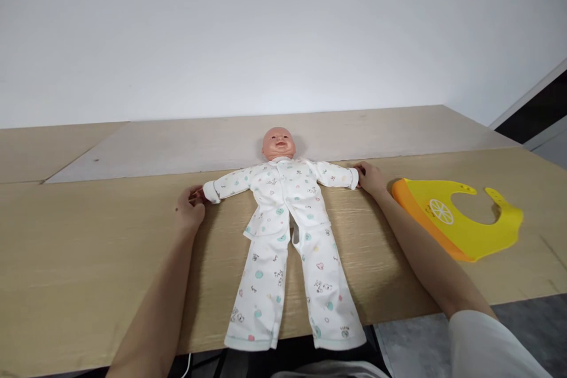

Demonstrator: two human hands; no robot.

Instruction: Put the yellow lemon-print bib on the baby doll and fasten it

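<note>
A baby doll point(278, 143) lies on its back with its arms spread wide. It wears a white pajama top point(290, 195) and matching pajama pants point(330, 283), printed with small animals and green dots. My left hand point(191, 204) is closed at the cuff of the sleeve on the left point(211, 191), fingers curled against its end. At the opposite cuff point(353, 178), my right hand point(370, 177) pinches the sleeve's end. The doll's own hands cannot be seen. Both pant legs reach the table's front edge.
A yellow bib point(478, 233) with an orange pocket and a citrus slice print lies flat on the right, beside my right forearm. The wooden table point(88, 260) meets a white wall point(266, 35) at the back. Grey floor point(416, 345) shows below the front edge.
</note>
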